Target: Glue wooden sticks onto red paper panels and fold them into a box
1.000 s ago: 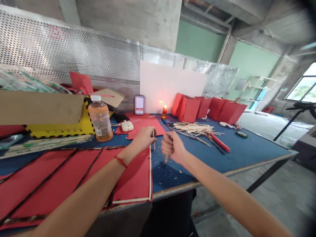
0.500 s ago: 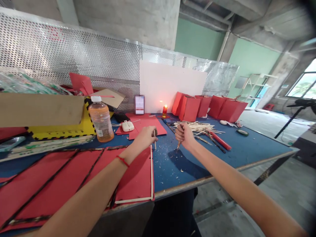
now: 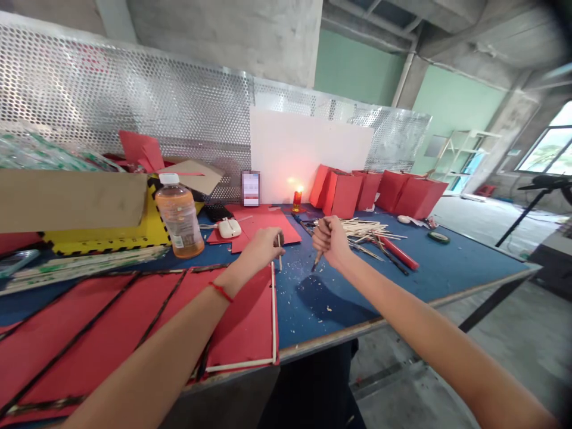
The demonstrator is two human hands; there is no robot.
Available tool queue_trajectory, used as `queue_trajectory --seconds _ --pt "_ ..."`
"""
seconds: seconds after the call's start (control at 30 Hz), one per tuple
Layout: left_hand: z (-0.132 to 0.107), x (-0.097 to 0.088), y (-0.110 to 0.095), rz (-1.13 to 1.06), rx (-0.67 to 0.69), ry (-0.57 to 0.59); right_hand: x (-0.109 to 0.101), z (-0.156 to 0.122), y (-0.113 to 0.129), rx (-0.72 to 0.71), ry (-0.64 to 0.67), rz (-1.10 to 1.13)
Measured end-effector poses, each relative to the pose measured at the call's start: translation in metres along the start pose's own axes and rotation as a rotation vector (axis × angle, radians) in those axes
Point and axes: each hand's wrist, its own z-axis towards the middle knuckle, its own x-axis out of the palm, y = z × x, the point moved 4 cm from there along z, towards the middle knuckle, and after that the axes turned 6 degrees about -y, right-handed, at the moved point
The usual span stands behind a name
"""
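Observation:
My left hand [image 3: 263, 250] pinches a thin wooden stick [image 3: 280, 255], which stands upright with its lower end at the blue mat. My right hand [image 3: 331, 243] is a fist around a small pointed tool [image 3: 316, 262], mostly hidden by the fingers, with its tip angled down and left. The tip hangs a little above the mat, just right of the stick. Pale wood shavings [image 3: 304, 285] are scattered under both hands. Below my left wrist lies a red card [image 3: 243, 322] edged with a white strip.
A blue-topped table [image 3: 469, 265] ends in a front edge below my arms. Behind my hands are a lit red candle [image 3: 297, 199], a pile of wooden sticks [image 3: 353, 228], red paper boxes [image 3: 342, 195], an orange-filled bottle [image 3: 179, 217] and a white earbud case [image 3: 229, 228].
My right hand has risen and moved right, lifting the tool's tip off the mat. My left hand and its stick have stayed nearly still.

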Motion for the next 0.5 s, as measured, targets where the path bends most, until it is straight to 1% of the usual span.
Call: queue_trajectory --seconds 0.07,0.1,0.13,0.17,0.2,0.27,0.3,0.33,0.37,0.4,0.43,0.5 --pt "-0.001 -0.001 -0.001 0.016 0.004 -0.008 0.011 -0.009 -0.009 0.089 0.138 -0.017" --pt "-0.001 -0.001 -0.001 0.022 0.006 -0.014 0.015 -0.012 -0.014 0.131 0.182 -0.039" --pt "-0.002 -0.002 -0.001 0.025 0.005 -0.018 0.015 -0.012 -0.016 0.147 0.183 -0.057" --pt "-0.002 -0.002 -0.001 0.022 0.005 -0.019 0.013 -0.009 -0.017 0.140 0.145 -0.072" --pt "-0.002 -0.002 0.000 0.016 0.001 -0.019 0.008 -0.004 -0.014 0.096 0.078 -0.082" --pt "-0.001 -0.001 0.003 0.008 -0.006 -0.018 0.002 0.006 -0.003 -0.034 -0.036 -0.098" --pt "-0.001 0.000 0.005 0.008 -0.004 -0.019 0.002 0.008 0.001 -0.083 -0.054 -0.090" --pt "0.000 0.002 0.007 0.007 0.006 -0.021 0.005 0.006 0.001 -0.096 -0.039 -0.069" --pt "0.001 0.003 0.008 0.008 0.023 -0.026 0.012 0.002 -0.001 -0.070 0.004 -0.041" --pt "0.002 0.004 0.009 0.012 0.043 -0.034 0.019 -0.005 -0.008 -0.004 0.065 -0.005" --pt "0.003 0.004 0.009 0.015 0.062 -0.045 0.027 -0.013 -0.016 0.094 0.133 0.022" --pt "0.003 0.004 0.009 0.022 0.078 -0.066 0.038 -0.026 -0.032 0.261 0.249 -0.003"
